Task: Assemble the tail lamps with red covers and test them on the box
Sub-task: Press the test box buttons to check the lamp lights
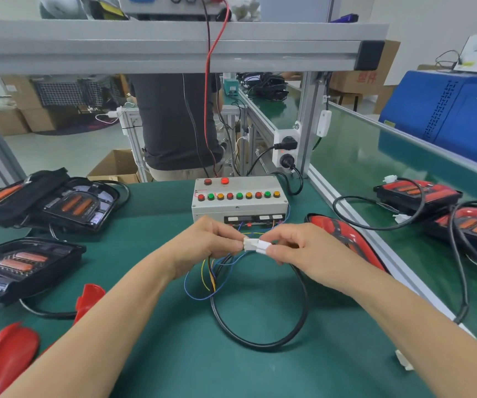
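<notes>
At a green-topped workbench (174,354), a worker joins two white plugs (256,245) in front of a grey test box (238,205). The left hand (207,244) pinches one plug between thumb and curled fingers; the right hand (303,248) pinches the other the same way, and the two plugs meet between the fingertips, held above the bench just in front of the box. Thin coloured wires (203,278) run down from the left-hand plug and loop over the mat, while a thick black cable (260,344) curls in a wide ring below the hands.

The box carries a row of red, green and yellow buttons (238,195) along its top, with two red ones above them. Just right of the right hand, a tail lamp with its red cover on (343,239) lies near the bench edge. Two more covered lamps (415,192) sit beyond the metal rail on the neighbouring bench. To the left, black lamp bases without covers (27,264) show orange strips, and loose red covers (4,354) lie at the near left corner. A second person in a dark shirt (174,122) stands behind the bench frame, where a red lead (209,81) hangs down toward the box.
</notes>
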### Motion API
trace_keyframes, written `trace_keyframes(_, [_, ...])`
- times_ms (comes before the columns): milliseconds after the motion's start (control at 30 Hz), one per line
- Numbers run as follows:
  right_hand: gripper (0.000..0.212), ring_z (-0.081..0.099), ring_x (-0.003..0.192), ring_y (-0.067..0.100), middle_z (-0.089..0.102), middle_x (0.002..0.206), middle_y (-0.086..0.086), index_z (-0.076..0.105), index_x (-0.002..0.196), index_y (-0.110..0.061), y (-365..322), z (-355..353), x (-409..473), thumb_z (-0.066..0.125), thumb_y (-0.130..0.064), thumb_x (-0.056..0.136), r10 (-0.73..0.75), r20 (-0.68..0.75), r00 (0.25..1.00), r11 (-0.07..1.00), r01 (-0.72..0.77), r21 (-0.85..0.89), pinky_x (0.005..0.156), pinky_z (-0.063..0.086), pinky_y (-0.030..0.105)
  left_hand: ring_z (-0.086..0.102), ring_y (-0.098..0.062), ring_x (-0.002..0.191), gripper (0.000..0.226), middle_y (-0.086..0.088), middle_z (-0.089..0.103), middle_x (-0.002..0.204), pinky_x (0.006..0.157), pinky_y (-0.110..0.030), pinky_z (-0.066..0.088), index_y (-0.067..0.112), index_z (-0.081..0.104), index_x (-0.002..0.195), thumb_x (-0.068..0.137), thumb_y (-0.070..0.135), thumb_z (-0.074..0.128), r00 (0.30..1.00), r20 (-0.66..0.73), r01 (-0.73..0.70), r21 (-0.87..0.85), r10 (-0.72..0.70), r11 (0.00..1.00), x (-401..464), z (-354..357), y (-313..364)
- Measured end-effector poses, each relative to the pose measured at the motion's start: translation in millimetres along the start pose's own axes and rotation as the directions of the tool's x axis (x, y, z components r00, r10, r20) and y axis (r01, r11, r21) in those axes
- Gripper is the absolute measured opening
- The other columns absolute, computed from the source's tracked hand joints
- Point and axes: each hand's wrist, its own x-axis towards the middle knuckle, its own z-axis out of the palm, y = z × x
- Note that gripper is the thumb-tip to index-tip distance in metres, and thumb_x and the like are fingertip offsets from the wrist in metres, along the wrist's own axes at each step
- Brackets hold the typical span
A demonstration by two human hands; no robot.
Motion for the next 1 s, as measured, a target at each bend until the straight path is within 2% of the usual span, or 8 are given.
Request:
trace_keyframes(233, [0.005, 0.051, 0.054, -0.004, 0.067, 0.069, -0.010, 0.073, 0.088, -0.023, -2.5, 7.7, 5.8, 0.070, -0.026, 0.085, 0.015, -0.033, 0.999, 0.993, -0.019, -0.120, 0.054, 0.039, 0.011, 0.024, -0.012, 0.056, 0.025, -0.008, 0.034, 0.062, 0.051, -0.021, 0.020, -0.008, 0.066, 0.081, 0.073, 0.014, 0.059, 0.994, 0.105, 0.004, 0.151, -0.020, 0.988, 4.7, 3.8, 4.1])
trace_keyframes(400, [0.013, 0.058, 0.066, 0.013, 0.071, 0.079, -0.004, 0.074, 0.097, -0.021, -3.0, 10.8, 4.2, 0.066, -0.028, 0.089, -0.004, -0.096, 0.995, 0.974, -0.018, -0.225, 0.063, 0.045, 0.029, 0.024, -0.012, 0.055, 0.017, -0.006, 0.035, 0.061, 0.048, -0.018, 0.022, 0.002, 0.074, 0.089, 0.080, 0.007, 0.061, 0.997, 0.078, -0.006, 0.031, 0.004, 0.999, 9.2, 9.8, -5.6])
trace_keyframes(533, [0.041, 0.052, 0.109, 0.015, 0.060, 0.121, -0.006, 0.060, 0.127, -0.029, -1.4, 2.1, -3.2, 0.063, -0.041, 0.088, -0.084, -0.192, 0.978, 0.896, -0.010, -0.443, 0.093, 0.040, 0.031, 0.032, -0.009, 0.048, 0.022, 0.002, 0.048, 0.058, 0.047, -0.016, 0.028, 0.016, 0.071, 0.101, 0.084, 0.003, 0.065, 0.998, -0.052, 0.034, 0.036, -0.032, 0.999, 20.7, 19.6, -11.4])
trace_keyframes(633, [0.046, 0.053, 0.113, 0.021, 0.057, 0.124, 0.000, 0.058, 0.128, -0.023, 8.1, -29.0, -20.2, 0.061, -0.043, 0.086, 0.000, -0.500, 0.866, 0.938, -0.173, -0.299, 0.092, 0.038, 0.032, 0.039, -0.003, 0.045, 0.015, 0.004, 0.056, 0.067, 0.050, -0.016, 0.033, 0.020, 0.064, 0.088, 0.082, 0.007, 0.068, 0.983, -0.184, 0.060, 0.166, -0.029, 0.984, 25.5, 23.0, -18.7])
trace_keyframes(700, [0.046, 0.057, 0.105, 0.029, 0.061, 0.116, 0.010, 0.060, 0.117, -0.011, 29.0, -54.4, -33.4, 0.054, -0.047, 0.089, 0.208, -0.587, 0.782, 0.865, -0.428, -0.264, 0.083, 0.040, 0.035, 0.042, 0.003, 0.044, 0.013, 0.016, 0.057, 0.063, 0.052, -0.015, 0.034, 0.023, 0.062, 0.077, 0.080, 0.012, 0.069, 0.967, -0.252, 0.055, 0.303, 0.025, 0.951, 25.0, 26.4, -25.1])
trace_keyframes(767, [0.055, 0.058, 0.104, 0.032, 0.063, 0.113, 0.017, 0.060, 0.105, -0.007, 48.6, -66.2, -43.6, 0.041, -0.057, 0.092, 0.450, -0.525, 0.722, 0.717, -0.643, -0.270, 0.082, 0.041, 0.036, 0.045, 0.003, 0.050, 0.014, 0.019, 0.056, 0.060, 0.056, -0.018, 0.035, 0.026, 0.062, 0.071, 0.080, 0.017, 0.068, 0.958, -0.277, 0.055, 0.440, 0.077, 0.896, 24.3, 34.7, -29.6])
trace_keyframes(833, [0.062, 0.059, 0.096, 0.029, 0.065, 0.107, 0.016, 0.062, 0.094, -0.008, 62.6, -61.5, -49.0, 0.037, -0.065, 0.090, 0.602, -0.404, 0.689, 0.664, -0.713, -0.226, 0.076, 0.041, 0.034, 0.046, -0.001, 0.060, 0.013, 0.014, 0.056, 0.068, 0.061, -0.022, 0.038, 0.027, 0.063, 0.072, 0.081, 0.018, 0.066, 0.951, -0.283, 0.050, 0.539, 0.124, 0.841, 27.5, 47.1, -30.4])
trace_keyframes(1000, [0.046, 0.068, 0.087, 0.027, 0.075, 0.094, 0.013, 0.072, 0.097, -0.006, 76.2, -51.1, -46.5, 0.076, -0.046, 0.075, 0.710, -0.180, 0.681, 0.685, -0.607, 0.403, 0.083, 0.051, 0.033, 0.052, -0.014, 0.074, 0.006, 0.005, 0.057, 0.081, 0.070, -0.029, 0.041, 0.017, 0.065, 0.082, 0.084, 0.012, 0.062, 0.915, -0.319, -0.014, 0.585, 0.246, 0.811, 41.9, 72.9, -24.8])
